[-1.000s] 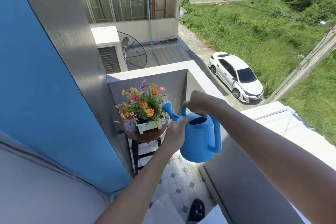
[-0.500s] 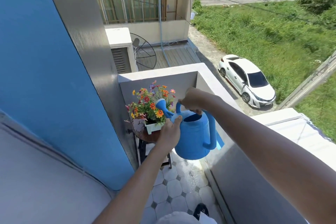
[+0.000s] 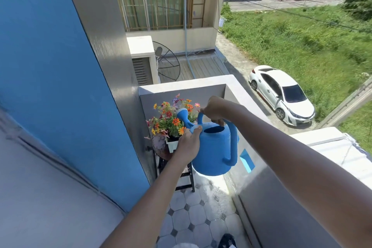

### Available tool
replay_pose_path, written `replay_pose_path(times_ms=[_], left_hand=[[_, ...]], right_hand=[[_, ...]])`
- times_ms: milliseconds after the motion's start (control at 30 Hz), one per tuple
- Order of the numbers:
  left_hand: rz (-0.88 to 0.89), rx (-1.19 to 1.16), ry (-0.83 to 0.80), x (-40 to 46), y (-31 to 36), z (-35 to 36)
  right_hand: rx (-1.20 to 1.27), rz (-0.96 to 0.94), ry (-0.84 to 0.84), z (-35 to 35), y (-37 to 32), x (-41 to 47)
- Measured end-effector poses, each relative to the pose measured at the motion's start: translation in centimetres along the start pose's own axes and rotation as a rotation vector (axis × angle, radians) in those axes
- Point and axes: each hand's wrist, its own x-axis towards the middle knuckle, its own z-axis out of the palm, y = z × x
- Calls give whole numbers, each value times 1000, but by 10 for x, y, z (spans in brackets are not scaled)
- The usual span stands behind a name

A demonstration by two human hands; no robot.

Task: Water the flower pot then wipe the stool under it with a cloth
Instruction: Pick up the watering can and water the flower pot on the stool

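A blue watering can point(image 3: 216, 149) hangs in the air in front of the flower pot point(image 3: 172, 145), its spout head among the orange and red flowers point(image 3: 171, 119). My right hand point(image 3: 213, 109) grips the can's top handle. My left hand point(image 3: 189, 144) presses against the can's left side at the base of the spout. The white pot stands on a round dark stool point(image 3: 164, 155) in the far left corner of the balcony; my left hand hides part of both. No water stream or cloth is visible.
A blue wall point(image 3: 50, 86) and grey pillar close the left side. A grey parapet point(image 3: 281, 197) runs along the right and behind the pot. The narrow floor has octagonal tiles point(image 3: 193, 215), wet near the stool. A dark shoe point(image 3: 227, 240) shows at the bottom.
The can and both hands have moved closer to the flowers, and the spout head now sits higher among the blooms. My view has shifted forward along the balcony.
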Motion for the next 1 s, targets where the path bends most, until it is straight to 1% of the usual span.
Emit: replay_pose_path(times_ms=[100, 233, 367, 500, 700, 833, 900, 1000], left_hand=[[18, -13, -16, 3, 6, 7], [19, -38, -34, 6, 9, 17], [21, -31, -32, 10, 10, 22], [16, -37, -13, 9, 8, 20], [15, -37, 48, 5, 1, 5], [-1, -46, 95, 1, -7, -6], [-13, -52, 95, -1, -10, -9], [-28, -54, 95, -8, -13, -13]], right_hand=[[22, -10, -5, -7, 6, -3], [29, 53, -55, -11, 12, -4], [8, 25, 9, -13, 18, -1], [5, 29, -4, -13, 14, 0], [38, -36, 10, -9, -1, 5], [52, -78, -20, -5, -14, 4], [109, -96, -8, -5, -16, 4], [105, -119, -23, -1, -21, 3]])
